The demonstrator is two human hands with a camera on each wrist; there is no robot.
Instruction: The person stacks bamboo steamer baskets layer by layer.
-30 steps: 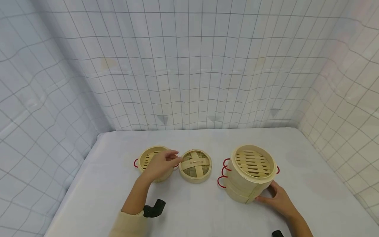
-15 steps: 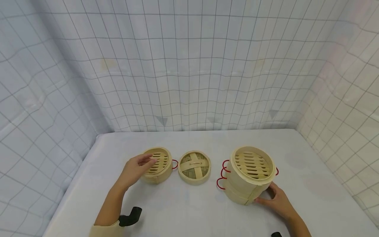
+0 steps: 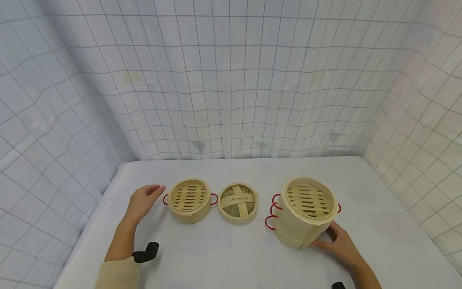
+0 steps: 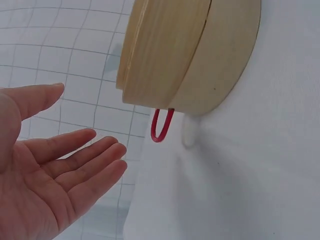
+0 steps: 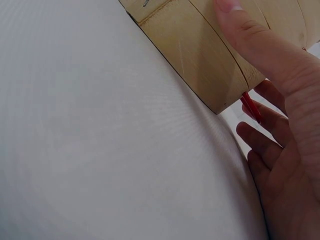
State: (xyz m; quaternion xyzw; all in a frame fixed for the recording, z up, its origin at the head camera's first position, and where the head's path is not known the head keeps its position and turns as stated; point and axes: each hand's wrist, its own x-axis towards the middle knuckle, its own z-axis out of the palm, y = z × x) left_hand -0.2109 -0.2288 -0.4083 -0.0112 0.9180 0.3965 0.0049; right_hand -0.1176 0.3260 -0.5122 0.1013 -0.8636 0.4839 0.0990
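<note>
My left hand hovers just left of a single bamboo steamer basket with a slatted base and red handles. In the left wrist view its fingers are spread and hold nothing, apart from the basket's red handle. My right hand holds the lower right side of a tall stack of bamboo steamer baskets. In the right wrist view the thumb presses the stack's wall, while the fingers curve behind it near a red handle.
A woven round steamer lid with crossed bands lies between the single basket and the stack. All stand on a white-covered table. White gridded curtains enclose the back and both sides.
My left hand has moved left, from over the single basket near the lid to the basket's left side. The right hand and the stack have stayed in place.
</note>
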